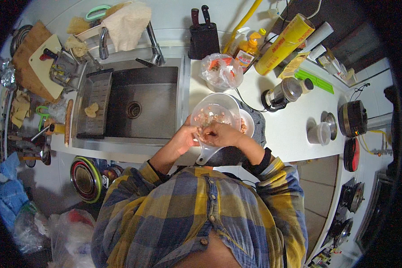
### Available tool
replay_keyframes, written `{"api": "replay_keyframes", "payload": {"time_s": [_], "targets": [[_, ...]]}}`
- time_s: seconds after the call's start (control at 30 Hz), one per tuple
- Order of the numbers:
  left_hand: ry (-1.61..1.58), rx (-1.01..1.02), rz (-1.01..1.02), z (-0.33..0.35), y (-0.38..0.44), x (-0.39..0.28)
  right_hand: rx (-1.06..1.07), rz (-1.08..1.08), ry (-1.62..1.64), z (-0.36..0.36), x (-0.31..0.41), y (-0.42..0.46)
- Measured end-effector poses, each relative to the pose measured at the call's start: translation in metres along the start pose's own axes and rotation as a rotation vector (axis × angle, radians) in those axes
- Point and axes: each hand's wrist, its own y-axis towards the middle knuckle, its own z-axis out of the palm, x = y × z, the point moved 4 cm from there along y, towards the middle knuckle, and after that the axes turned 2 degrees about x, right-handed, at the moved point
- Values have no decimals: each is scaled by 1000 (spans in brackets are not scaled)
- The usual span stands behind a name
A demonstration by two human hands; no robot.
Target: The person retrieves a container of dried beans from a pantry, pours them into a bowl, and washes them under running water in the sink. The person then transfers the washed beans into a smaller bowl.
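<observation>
A translucent plastic bowl with a handle (232,104) is in front of me at the counter's edge, its handle towards my body. Small pinkish-brown pieces (206,114), which look like peanuts, lie in it. My left hand (183,139) grips its left rim near the handle. Over the inside of the bowl, my right hand (225,134) has its fingers bunched close to my left fingertips; what they pinch is hidden. Partly behind my right hand, a white bowl (251,122) holds more reddish-brown pieces.
A steel sink (147,100) lies left of the bowls. Behind them stand a bag-covered container (221,73), a knife block (203,40) and a soap pump bottle (248,50). To the right are a grinder-like appliance (284,92) and a plastic tub (319,133).
</observation>
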Motion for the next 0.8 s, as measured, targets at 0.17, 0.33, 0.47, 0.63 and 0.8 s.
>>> {"api": "replay_keyframes", "payload": {"time_s": [0.17,0.33,0.47,0.63,0.8], "targets": [[-23,-7,-35,0,-1,-1,-86,-107,43,19,-3,7],[-24,-14,-28,5,-4,-3,-15,41,-92,13,11,7],[-55,-19,-16,3,-5,-1,-54,161,-173,2,24,1],[-46,55,-33,-1,-3,-3,-322,129,-94,-15,15,1],[16,15,-12,4,-4,-9,-398,100,21,-42,17,-10]]}}
